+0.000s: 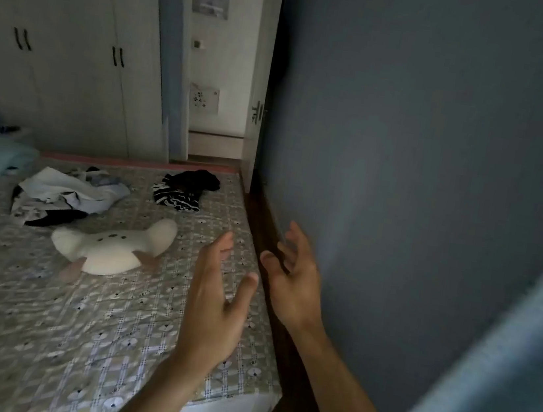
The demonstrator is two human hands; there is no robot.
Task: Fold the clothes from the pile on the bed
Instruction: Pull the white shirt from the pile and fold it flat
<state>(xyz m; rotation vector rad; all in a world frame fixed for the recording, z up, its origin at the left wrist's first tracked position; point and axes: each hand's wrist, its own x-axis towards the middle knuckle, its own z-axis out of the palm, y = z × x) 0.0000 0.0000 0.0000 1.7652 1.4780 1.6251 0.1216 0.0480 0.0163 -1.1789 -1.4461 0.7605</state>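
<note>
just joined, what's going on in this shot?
A person at the corner of the bed holds both hands out, open and empty: the left hand over the bed's edge, the right hand over the floor gap by the wall. Nothing looks folded yet. A light pile of clothes and some black and striped clothes lie crumpled farther up the bed, with a plush toy nearer the hands.

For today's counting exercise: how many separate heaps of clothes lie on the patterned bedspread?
2: a light heap far left, a black-and-striped heap near the far right edge. Fabric at the left edge is unclear.
</note>
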